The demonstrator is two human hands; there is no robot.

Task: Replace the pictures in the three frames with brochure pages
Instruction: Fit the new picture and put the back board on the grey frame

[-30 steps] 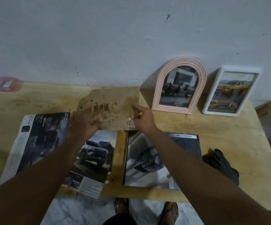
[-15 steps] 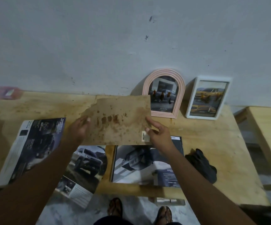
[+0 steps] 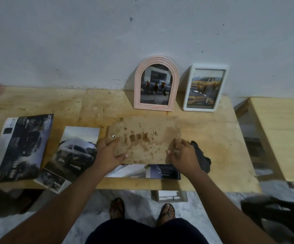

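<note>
Stained brown backing board [image 3: 142, 140]: lies near flat on the pale wooden table [image 3: 213, 138], in front of the pink arched frame [image 3: 175, 88]. It covers most of a grey-and-navy brochure page [image 3: 162, 171]. Judged to be the third frame's back.
Left hand [image 3: 107, 155]: grips the board's left edge, thumb laid across the top face.
Right hand [image 3: 181, 154]: pinches the near right corner, fingers curled in a narrow hold.
Other frames: the pink arched frame leans on the wall, with the white rectangular frame [image 3: 208, 66] just right of it. Both show car pictures.
Loose sheets: two dark car brochure sheets [image 3: 75, 152] lie well left of the pink frame, the nearer one overhanging the table edge.
Black cloth [image 3: 201, 157]: front-right of the pink frame, beside the right hand.
Risk: a board set askew could crease or crop the page beneath. A sideways nudge may drag that page off the near edge.
Change: half a second back the board was raised and tilted toward the camera, held by its side edges. Now it is lowered onto the page.
</note>
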